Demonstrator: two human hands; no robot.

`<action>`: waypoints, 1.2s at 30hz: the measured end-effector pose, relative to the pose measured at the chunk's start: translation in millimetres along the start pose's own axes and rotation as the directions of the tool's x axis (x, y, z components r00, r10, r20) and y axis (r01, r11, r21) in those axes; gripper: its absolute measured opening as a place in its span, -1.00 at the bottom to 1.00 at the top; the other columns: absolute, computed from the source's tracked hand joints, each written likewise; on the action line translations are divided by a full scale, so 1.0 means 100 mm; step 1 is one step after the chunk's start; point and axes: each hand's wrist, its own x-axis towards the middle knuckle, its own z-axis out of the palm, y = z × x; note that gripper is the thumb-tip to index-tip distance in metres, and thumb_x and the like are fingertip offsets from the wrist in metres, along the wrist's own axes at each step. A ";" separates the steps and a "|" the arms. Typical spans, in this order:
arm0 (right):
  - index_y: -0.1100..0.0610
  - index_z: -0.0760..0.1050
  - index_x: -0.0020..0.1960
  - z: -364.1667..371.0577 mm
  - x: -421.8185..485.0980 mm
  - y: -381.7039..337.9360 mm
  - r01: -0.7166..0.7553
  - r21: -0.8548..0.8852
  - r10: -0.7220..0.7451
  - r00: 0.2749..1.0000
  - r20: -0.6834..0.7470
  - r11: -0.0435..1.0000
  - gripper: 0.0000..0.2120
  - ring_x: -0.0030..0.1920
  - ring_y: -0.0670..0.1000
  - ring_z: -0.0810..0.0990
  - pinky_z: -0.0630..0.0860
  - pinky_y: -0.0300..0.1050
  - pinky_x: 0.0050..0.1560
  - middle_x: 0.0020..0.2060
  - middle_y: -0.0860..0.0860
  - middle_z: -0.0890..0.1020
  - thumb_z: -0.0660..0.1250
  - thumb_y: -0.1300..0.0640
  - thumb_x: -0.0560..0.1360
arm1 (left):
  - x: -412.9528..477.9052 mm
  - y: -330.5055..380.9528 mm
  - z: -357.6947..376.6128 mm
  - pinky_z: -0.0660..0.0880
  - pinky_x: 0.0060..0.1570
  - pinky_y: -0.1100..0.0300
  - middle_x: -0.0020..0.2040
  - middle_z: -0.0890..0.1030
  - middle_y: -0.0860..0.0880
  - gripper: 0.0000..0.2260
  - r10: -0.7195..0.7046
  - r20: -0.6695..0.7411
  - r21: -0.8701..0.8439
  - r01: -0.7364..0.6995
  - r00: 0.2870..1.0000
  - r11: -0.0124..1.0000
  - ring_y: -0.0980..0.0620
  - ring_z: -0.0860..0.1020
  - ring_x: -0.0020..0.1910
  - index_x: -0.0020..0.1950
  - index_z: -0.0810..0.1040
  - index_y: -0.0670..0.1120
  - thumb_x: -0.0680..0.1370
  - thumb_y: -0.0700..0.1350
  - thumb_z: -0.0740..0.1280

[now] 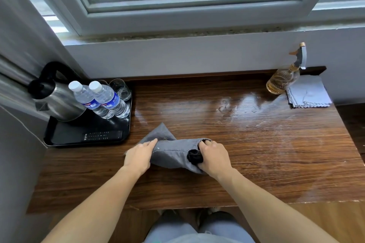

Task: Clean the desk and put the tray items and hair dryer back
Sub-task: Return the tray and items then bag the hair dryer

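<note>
Head: grey pouch (171, 153) lies left-right, mouth at right hand (214, 156).

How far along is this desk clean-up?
Done: the tray holds kettle, two bottles, glasses and remote; the desk looks wiped, streaky. In hand: left hand rests on and right hand grips a grey pouch with probably the hair dryer, black, at its mouth. Left: stowing it.

**Pouch under my hands, tray off to my left**

The grey pouch (171, 153) lies crosswise on the wooden desk (256, 154) between my hands. My left hand (138, 156) rests flat on its closed end. My right hand (214, 157) grips its mouth, where something black (194, 157) pokes out. Beyond my left hand sits the black tray (65, 134): steel kettle (59, 104), two upright water bottles (106, 98), glasses (120, 89) behind, remote (102, 135) flat in front. The desk gleams wet beyond my right hand.
</note>
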 end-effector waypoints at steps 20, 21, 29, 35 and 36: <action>-0.11 0.38 0.48 -0.31 -0.13 0.52 -0.042 0.322 0.042 0.999 0.007 0.946 -0.27 0.08 0.02 0.49 0.53 -0.06 0.05 0.07 -0.09 0.40 0.51 -0.07 0.34 | 0.08 -0.11 -0.25 0.43 0.31 0.00 0.45 0.36 -0.07 -0.23 -0.076 -0.047 -0.152 0.068 0.996 0.986 -0.13 0.39 0.38 0.60 0.19 0.07 0.43 -0.15 0.41; -0.11 0.38 0.48 -0.30 -0.12 0.52 -0.045 0.332 0.045 0.999 0.008 0.942 -0.27 0.08 0.02 0.48 0.53 -0.06 0.04 0.07 -0.09 0.40 0.51 -0.07 0.34 | 0.02 0.00 -0.30 0.43 0.28 0.03 0.38 0.40 -0.04 -0.28 -0.017 -0.193 -0.228 -0.028 0.981 0.973 -0.09 0.41 0.33 0.54 0.30 0.05 0.39 -0.15 0.42; -0.09 0.42 0.46 -0.18 -0.13 0.53 -0.044 0.399 0.063 0.997 -0.033 0.916 -0.27 0.09 0.01 0.48 0.54 -0.06 0.07 0.06 -0.09 0.42 0.51 -0.09 0.31 | -0.20 0.96 -0.41 0.46 -0.02 0.13 0.03 0.46 0.05 -0.68 0.162 -0.393 -0.132 -0.230 0.905 0.964 0.00 0.46 0.02 0.10 0.54 0.04 0.41 0.13 0.37; -0.11 0.39 0.48 -0.08 -0.16 0.58 -0.056 0.436 0.085 0.995 -0.047 0.898 -0.26 0.09 -0.01 0.43 0.50 -0.10 0.08 0.06 -0.12 0.40 0.52 -0.10 0.34 | -0.14 1.06 -0.51 0.47 -0.07 0.09 0.09 0.58 -0.03 -0.70 -0.040 -0.246 -0.054 0.028 0.969 0.998 -0.08 0.56 0.08 0.14 0.41 -0.03 0.47 -0.11 0.40; -0.11 0.39 0.48 -0.07 -0.17 0.58 -0.053 0.439 0.083 0.995 -0.048 0.897 -0.27 0.07 -0.01 0.44 0.50 -0.11 0.06 0.07 -0.11 0.40 0.52 -0.10 0.34 | -0.14 1.05 -0.51 0.47 -0.13 0.08 0.07 0.60 -0.03 -0.72 -0.065 -0.233 -0.085 0.046 0.970 0.995 -0.09 0.59 0.06 0.14 0.40 -0.03 0.49 -0.13 0.39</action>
